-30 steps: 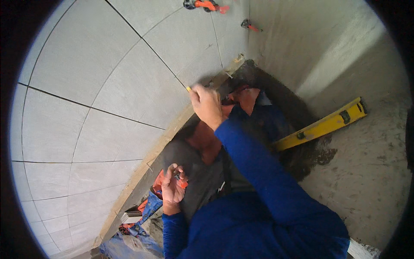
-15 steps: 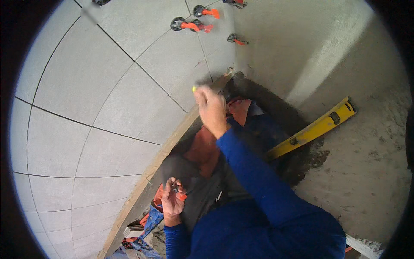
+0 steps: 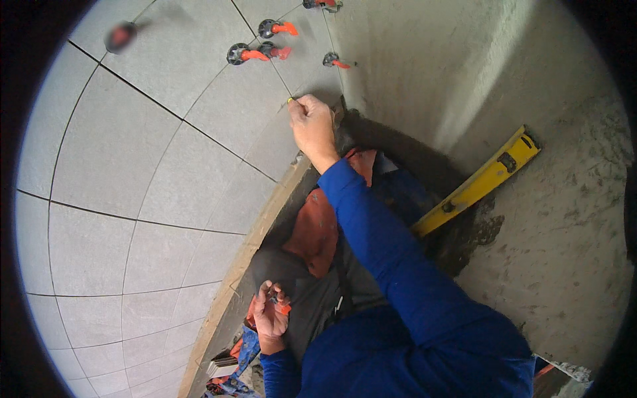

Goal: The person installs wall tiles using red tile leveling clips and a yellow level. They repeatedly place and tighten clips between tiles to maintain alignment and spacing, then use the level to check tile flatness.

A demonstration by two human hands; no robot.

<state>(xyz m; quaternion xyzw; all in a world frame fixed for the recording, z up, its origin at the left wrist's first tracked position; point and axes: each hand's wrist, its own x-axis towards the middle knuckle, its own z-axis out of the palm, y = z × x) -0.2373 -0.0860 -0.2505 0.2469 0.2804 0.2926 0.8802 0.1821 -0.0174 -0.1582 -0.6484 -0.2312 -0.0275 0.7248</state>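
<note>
My right hand [image 3: 313, 129] reaches up to the grey tiles [image 3: 225, 113], fingers pinched around a small yellow-tipped piece [image 3: 290, 100] at a thin joint near the corner. The rest of that piece is hidden by the fingers. Lower down, my left hand [image 3: 271, 317] is palm up with curled fingers around orange-and-black tile levelling clips [image 3: 285, 309], partly covered. On the tile joints above my right hand sit several black round levelling clips with orange handles, one of them here [image 3: 249, 54].
A wooden batten [image 3: 229, 285] runs along the tiles' edge. To the right, a yellow spirit level [image 3: 478, 180] rests against the grey rendered surface [image 3: 564, 219]. Small stacked tile pieces [image 3: 222, 367] lie at the lower left. A blurred black-and-red clip [image 3: 121, 37] shows at upper left.
My right hand has moved up with the yellow-tipped piece, onto the tile joint. My left hand still holds the orange clips. The whole view has shifted slightly.
</note>
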